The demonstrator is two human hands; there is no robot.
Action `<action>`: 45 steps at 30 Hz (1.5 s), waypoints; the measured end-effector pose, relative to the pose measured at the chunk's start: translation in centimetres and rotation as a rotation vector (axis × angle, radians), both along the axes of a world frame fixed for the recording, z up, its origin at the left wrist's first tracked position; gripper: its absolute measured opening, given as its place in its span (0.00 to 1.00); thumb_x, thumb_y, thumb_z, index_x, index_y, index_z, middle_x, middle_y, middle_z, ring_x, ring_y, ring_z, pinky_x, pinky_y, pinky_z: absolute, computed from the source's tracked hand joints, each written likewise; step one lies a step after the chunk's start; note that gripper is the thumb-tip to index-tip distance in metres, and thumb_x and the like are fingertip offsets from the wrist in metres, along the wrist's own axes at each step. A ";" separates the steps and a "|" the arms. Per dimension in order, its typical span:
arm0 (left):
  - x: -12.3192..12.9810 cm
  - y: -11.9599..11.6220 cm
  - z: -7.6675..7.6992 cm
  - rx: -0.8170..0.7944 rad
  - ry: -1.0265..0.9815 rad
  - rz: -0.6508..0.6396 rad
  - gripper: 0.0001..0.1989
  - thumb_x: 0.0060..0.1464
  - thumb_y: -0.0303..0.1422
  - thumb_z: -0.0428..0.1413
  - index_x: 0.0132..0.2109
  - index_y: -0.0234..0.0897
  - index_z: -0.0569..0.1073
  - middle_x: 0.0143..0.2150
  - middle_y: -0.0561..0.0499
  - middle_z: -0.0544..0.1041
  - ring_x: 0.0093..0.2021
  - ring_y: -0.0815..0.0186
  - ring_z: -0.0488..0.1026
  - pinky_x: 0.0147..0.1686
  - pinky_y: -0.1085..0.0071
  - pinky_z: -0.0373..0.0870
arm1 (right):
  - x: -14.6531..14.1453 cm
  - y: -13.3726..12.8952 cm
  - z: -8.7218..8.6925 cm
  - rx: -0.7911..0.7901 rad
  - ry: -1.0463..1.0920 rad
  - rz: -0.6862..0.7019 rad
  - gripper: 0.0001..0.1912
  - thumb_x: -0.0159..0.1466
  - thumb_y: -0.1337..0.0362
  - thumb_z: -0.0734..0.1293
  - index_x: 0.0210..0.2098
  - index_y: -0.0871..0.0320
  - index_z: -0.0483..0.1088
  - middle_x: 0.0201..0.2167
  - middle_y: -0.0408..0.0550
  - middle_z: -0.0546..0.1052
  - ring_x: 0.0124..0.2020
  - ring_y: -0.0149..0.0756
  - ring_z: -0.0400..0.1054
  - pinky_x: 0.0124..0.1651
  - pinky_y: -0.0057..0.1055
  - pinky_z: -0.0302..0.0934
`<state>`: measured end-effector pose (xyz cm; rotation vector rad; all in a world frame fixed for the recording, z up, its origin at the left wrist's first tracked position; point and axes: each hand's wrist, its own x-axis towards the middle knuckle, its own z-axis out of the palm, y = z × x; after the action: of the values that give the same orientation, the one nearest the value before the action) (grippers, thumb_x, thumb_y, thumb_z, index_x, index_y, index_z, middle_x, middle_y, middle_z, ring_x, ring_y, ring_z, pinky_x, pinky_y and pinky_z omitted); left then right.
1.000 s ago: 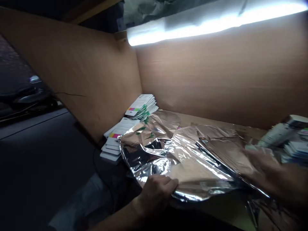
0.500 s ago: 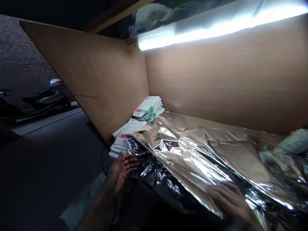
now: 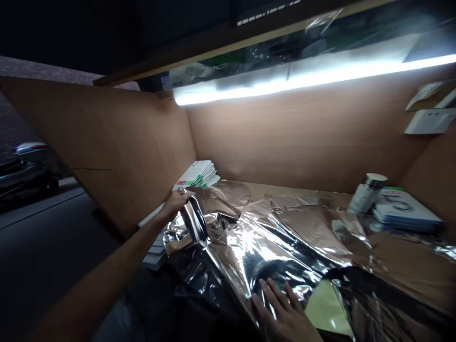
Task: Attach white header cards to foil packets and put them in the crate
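A large crumpled sheet of rose-and-silver metallic foil (image 3: pixel 263 247) spreads over the wooden bench. My left hand (image 3: pixel 174 205) is at the sheet's far left corner, pinching a raised fold of foil (image 3: pixel 194 218). My right hand (image 3: pixel 281 308) rests on the near part of the sheet, fingers spread and holding nothing. Just right of it, a pale yellow-green sheet (image 3: pixel 326 308) shows where the foil turns back. The foil hides most of the bench top.
Stacks of printed cards (image 3: pixel 195 175) stand in the back corner, partly behind the foil. A white container with a silver cap (image 3: pixel 366 192) and a stack of blue-edged cards (image 3: pixel 402 213) stand at right. Wooden panels (image 3: pixel 285 142) enclose the back, below a bright tube light (image 3: pixel 285 80).
My left hand has closed on the foil and lifted a fold at the far left corner. My right hand has shifted along the sheet, and the view has turned slightly.
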<state>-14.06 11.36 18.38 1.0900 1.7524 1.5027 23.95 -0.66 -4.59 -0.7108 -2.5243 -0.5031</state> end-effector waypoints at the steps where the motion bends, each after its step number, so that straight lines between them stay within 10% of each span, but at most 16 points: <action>1: 0.8 0.0 0.5 0.026 0.050 -0.051 0.13 0.45 0.27 0.67 0.23 0.37 0.70 0.25 0.52 0.77 0.34 0.61 0.77 0.36 0.70 0.74 | 0.2 0.1 -0.1 -0.029 -0.015 0.010 0.36 0.61 0.66 0.66 0.69 0.45 0.63 0.61 0.52 0.75 0.57 0.54 0.74 0.51 0.47 0.69; 5: 5.6 -2.0 0.4 0.153 0.468 -0.492 0.22 0.50 0.28 0.64 0.16 0.40 0.63 0.51 0.40 0.82 0.47 0.52 0.80 0.55 0.61 0.72 | 1.7 1.4 3.1 -0.498 0.074 0.076 0.35 0.67 0.56 0.69 0.71 0.45 0.60 0.64 0.53 0.72 0.61 0.52 0.71 0.56 0.44 0.69; 10: 12.2 -5.5 -2.4 0.289 1.034 -0.848 0.10 0.58 0.21 0.51 0.36 0.34 0.77 0.72 0.36 0.62 0.66 0.48 0.68 0.64 0.51 0.65 | 1.1 8.6 12.3 -1.130 0.646 -0.209 0.37 0.71 0.41 0.61 0.71 0.56 0.60 0.67 0.62 0.68 0.65 0.54 0.66 0.62 0.49 0.64; 14: 15.0 -7.3 -4.8 0.333 1.528 -0.910 0.17 0.60 0.22 0.52 0.55 0.32 0.74 0.75 0.34 0.55 0.69 0.45 0.63 0.60 0.48 0.68 | -2.6 16.2 16.7 -1.448 1.115 -0.260 0.40 0.61 0.43 0.74 0.64 0.60 0.66 0.55 0.64 0.77 0.43 0.51 0.78 0.40 0.41 0.73; 20: 12.3 -8.1 -6.3 0.353 1.567 -0.771 0.23 0.59 0.23 0.53 0.61 0.39 0.73 0.72 0.39 0.64 0.71 0.40 0.59 0.64 0.39 0.61 | -4.0 21.9 16.3 -1.314 1.391 -0.373 0.13 0.71 0.56 0.69 0.42 0.62 0.72 0.32 0.43 0.75 0.26 0.28 0.68 0.28 0.26 0.66; 25: 4.8 -8.2 -7.4 0.202 1.343 -0.543 0.22 0.62 0.25 0.50 0.62 0.40 0.71 0.51 0.43 0.81 0.48 0.54 0.79 0.43 0.62 0.76 | 0.2 17.7 12.7 -1.217 1.443 -0.466 0.15 0.69 0.55 0.68 0.32 0.59 0.66 0.22 0.36 0.66 0.17 0.24 0.58 0.19 0.22 0.54; 34: -0.1 -12.9 -14.2 0.462 1.037 -0.619 0.11 0.65 0.23 0.50 0.33 0.39 0.68 0.30 0.53 0.68 0.30 0.67 0.68 0.32 0.72 0.64 | 5.0 5.3 6.4 -1.138 1.103 -0.734 0.15 0.62 0.54 0.67 0.24 0.55 0.65 0.15 0.45 0.71 0.16 0.37 0.66 0.20 0.29 0.53; 40: 0.2 -14.5 -15.2 0.416 1.043 -0.793 0.11 0.61 0.19 0.46 0.35 0.39 0.66 0.33 0.51 0.70 0.32 0.65 0.67 0.33 0.69 0.63 | 6.7 2.0 8.4 -0.910 0.343 -0.977 0.15 0.68 0.58 0.64 0.27 0.56 0.72 0.30 0.57 0.81 0.36 0.48 0.77 0.34 0.33 0.59; 45: 0.1 -15.8 -13.8 0.247 1.009 -0.842 0.11 0.54 0.17 0.48 0.36 0.39 0.67 0.35 0.51 0.71 0.35 0.64 0.69 0.35 0.70 0.65 | 5.4 0.2 13.6 -0.712 0.182 -0.923 0.27 0.74 0.45 0.55 0.41 0.55 0.78 0.37 0.56 0.81 0.38 0.49 0.77 0.39 0.38 0.64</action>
<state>-14.00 -4.44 4.56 2.5930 1.2679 0.6320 29.35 -0.44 9.05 -2.0883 -2.0398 0.2265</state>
